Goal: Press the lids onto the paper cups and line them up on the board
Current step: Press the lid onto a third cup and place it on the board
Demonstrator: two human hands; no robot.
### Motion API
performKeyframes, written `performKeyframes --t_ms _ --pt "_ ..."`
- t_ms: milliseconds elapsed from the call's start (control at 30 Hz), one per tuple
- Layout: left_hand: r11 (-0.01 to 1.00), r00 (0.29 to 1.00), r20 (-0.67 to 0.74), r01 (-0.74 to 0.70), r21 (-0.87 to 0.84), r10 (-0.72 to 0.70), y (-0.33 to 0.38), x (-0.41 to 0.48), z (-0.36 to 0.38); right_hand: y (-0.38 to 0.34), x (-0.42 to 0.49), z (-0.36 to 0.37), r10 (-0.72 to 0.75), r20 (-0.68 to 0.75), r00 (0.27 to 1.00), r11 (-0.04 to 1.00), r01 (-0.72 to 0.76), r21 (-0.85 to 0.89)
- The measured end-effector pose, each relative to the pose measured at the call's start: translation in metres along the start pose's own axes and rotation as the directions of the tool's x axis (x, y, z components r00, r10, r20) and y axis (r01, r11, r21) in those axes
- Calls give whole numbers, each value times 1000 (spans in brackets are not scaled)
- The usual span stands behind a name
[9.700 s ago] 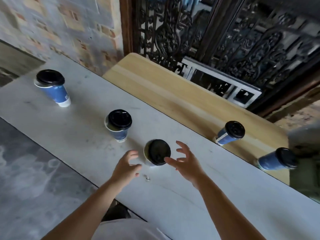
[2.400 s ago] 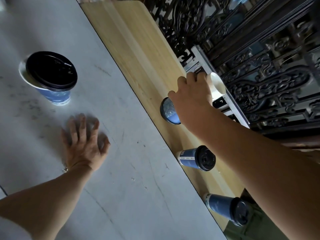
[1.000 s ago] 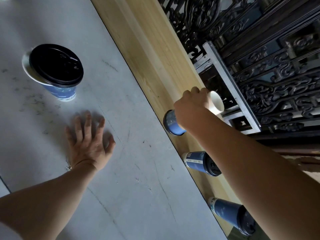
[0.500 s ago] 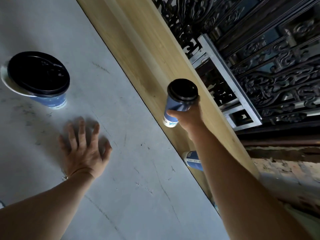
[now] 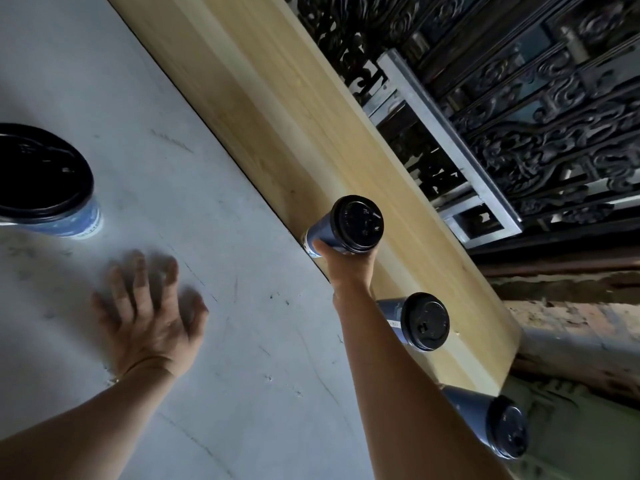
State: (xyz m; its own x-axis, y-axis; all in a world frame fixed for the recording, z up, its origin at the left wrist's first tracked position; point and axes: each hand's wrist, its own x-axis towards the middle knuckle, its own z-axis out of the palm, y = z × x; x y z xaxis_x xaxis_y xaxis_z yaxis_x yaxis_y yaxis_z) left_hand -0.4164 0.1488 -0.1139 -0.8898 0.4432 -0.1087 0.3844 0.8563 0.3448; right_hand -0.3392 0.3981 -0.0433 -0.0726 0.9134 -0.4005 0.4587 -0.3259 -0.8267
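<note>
A right hand [image 5: 348,263] grips a blue paper cup with black lid [image 5: 343,226] over a pale wooden board [image 5: 277,109]. The left hand [image 5: 149,317] lies flat, fingers spread, on the grey table [image 5: 225,341].

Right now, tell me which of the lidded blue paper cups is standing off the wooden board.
The blue paper cup with the black lid at far left: it stands alone on the grey marble counter, above the flat left hand. The other three are over the light wooden board.
</note>
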Motion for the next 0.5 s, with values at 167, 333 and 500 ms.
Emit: performKeyframes --t_ms 167,333,500 --pt "1000 1000 4 1 4 -1 -2 0 1 13 -5 8 -28 9 1000 999 28 -40" --pt "1000 1000 17 -4 8 4 -2 -1 3 23 -11 2 51 4 999 991 -50 -123" --pt "999 999 54 -2 32 0 -3 1 4 42 -45 -3 -42 -38 998 937 26 -348"
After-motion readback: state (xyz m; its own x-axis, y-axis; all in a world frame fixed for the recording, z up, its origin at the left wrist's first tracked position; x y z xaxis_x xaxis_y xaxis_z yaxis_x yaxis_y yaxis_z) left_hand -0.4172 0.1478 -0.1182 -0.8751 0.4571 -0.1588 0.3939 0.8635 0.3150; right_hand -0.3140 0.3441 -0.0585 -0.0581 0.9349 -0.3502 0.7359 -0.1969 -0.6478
